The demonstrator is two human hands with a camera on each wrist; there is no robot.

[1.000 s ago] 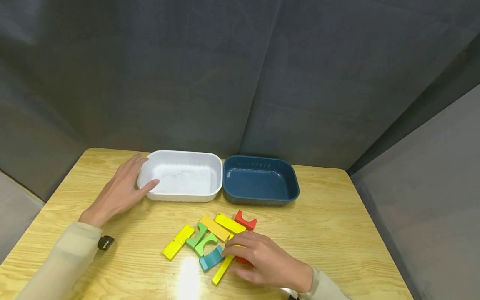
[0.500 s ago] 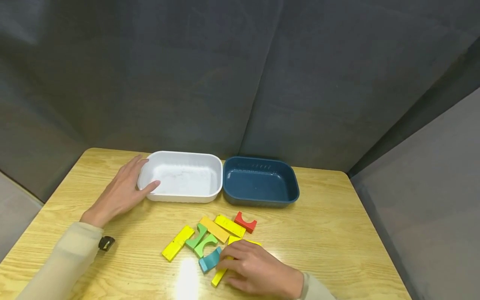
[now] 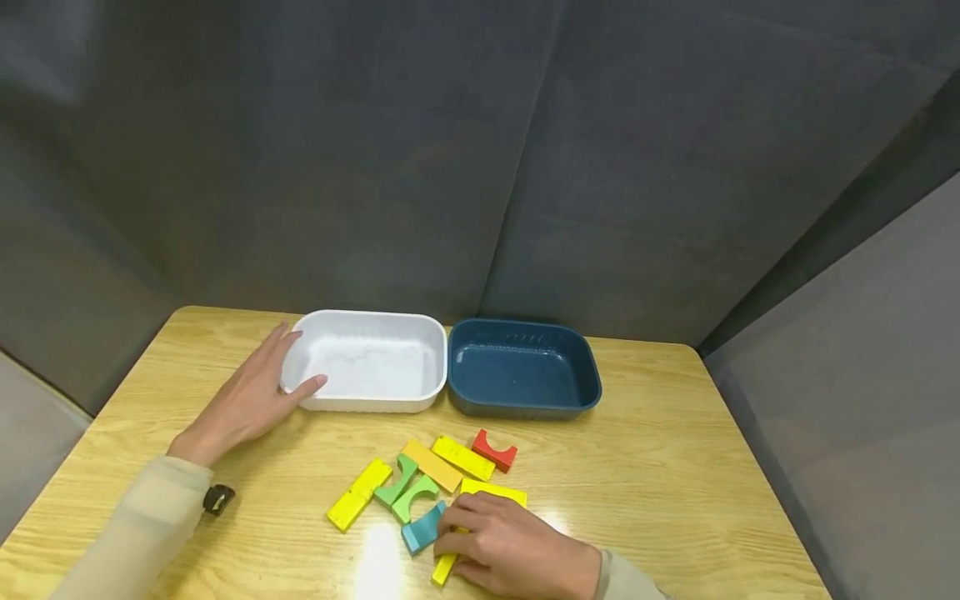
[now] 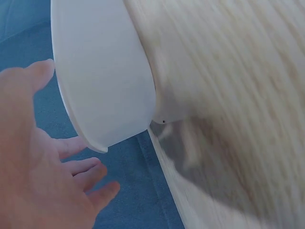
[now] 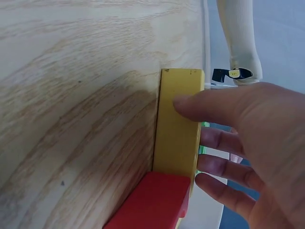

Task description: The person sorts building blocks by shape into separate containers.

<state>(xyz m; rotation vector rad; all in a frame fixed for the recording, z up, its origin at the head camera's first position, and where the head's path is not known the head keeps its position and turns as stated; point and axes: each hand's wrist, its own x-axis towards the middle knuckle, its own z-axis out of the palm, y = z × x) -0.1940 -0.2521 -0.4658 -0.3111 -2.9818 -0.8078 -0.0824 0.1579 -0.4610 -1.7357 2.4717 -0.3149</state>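
Note:
My left hand (image 3: 258, 392) lies at the left end of a white plastic basin (image 3: 363, 406). Its thumb reaches over the front rim, and its fingers spread along the end; in the left wrist view they look relaxed. With thumb and fingertips on opposite sides, my right hand (image 3: 513, 546) pinches a long yellow block (image 5: 178, 129). Only that block's near end shows in the head view. Against it in the right wrist view is a red block (image 5: 155, 202), hidden under the hand from above. A blue curved block (image 3: 424, 528) sits just left of the right fingertips.
Green arch blocks (image 3: 415, 500), an orange block (image 3: 432, 467), more yellow blocks (image 3: 463, 458) and a red arch block (image 3: 495, 452) lie loosely grouped on the wooden table (image 3: 660, 483). A navy basin (image 3: 517, 412) stands right beside the white one. Dark cloth (image 3: 375, 167) hangs behind.
My right hand has shifted a little left and towards me, onto the long yellow block, uncovering another yellow block behind it. My left hand keeps its place at the white basin.

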